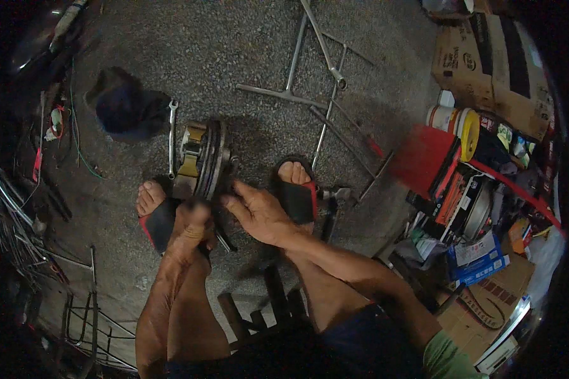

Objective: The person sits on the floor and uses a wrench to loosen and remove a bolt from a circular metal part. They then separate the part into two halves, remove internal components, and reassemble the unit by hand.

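Observation:
A round metal part (212, 158) with dark rings and yellow brass-coloured pieces stands on the speckled floor between my sandalled feet. My left hand (193, 224) is closed at its lower end; what the fingers grip is blurred and partly hidden. My right hand (253, 208) is open beside the part's right side, thumb and fingers apart and slightly curled; whether the fingertips touch it I cannot tell. A combination wrench (172, 136) lies just left of the part, and a dark cloth or cap (126, 110) lies beyond it.
Metal T-handle wrenches (287, 93) lie ahead and to the right. Cardboard boxes (512, 88), a red box (420, 161) and mixed containers crowd the right side. Rods, wires and scrap (12, 196) line the left. Dark legs of a low seat (275, 290) show below my hands.

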The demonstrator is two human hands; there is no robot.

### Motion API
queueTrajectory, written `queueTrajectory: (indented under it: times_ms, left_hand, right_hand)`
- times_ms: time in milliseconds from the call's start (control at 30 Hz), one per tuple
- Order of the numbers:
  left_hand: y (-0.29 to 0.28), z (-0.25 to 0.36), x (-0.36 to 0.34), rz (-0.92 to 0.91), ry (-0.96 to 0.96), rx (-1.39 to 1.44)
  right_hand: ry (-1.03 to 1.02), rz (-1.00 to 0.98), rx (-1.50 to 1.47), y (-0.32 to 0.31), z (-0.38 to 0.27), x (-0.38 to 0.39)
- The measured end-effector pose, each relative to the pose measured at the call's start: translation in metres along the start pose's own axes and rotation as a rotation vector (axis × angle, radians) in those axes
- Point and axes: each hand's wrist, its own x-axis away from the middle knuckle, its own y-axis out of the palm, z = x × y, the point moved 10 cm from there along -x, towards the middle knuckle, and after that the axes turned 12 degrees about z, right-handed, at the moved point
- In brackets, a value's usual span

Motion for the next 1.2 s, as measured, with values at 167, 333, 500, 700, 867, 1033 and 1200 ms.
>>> queueTrajectory:
  times_ms: [167,333,500,700,867,1033,1200]
  left_hand:
    - [-0.002,0.002,-0.001,0.072,0.020,0.053]
    - [-0.010,-0.023,-0.015,0.010,0.037,0.144]
    - [-0.006,-0.014,-0.012,-0.046,0.058,0.171]
    - [-0.013,-0.010,0.007,0.289,0.029,0.236]
    - [-0.007,-0.005,-0.002,0.110,0.064,0.160]
    - [-0.015,-0.016,0.000,0.228,-0.024,0.266]
    - [-0.010,0.007,0.005,0.206,0.106,0.203]
  right_hand:
    - [0.043,-0.101,-0.156,-0.010,-0.012,0.013]
    - [0.323,-0.325,-0.308,-0.010,-0.023,0.022]
    - [0.185,-0.160,-0.185,0.002,-0.004,0.017]
    - [-0.046,-0.046,-0.078,0.004,-0.003,0.002]
    - [-0.176,0.025,-0.047,-0.015,-0.024,0.007]
    - [0.244,-0.235,-0.147,-0.015,-0.010,0.025]
    - [0.208,-0.215,-0.139,0.001,-0.002,0.018]
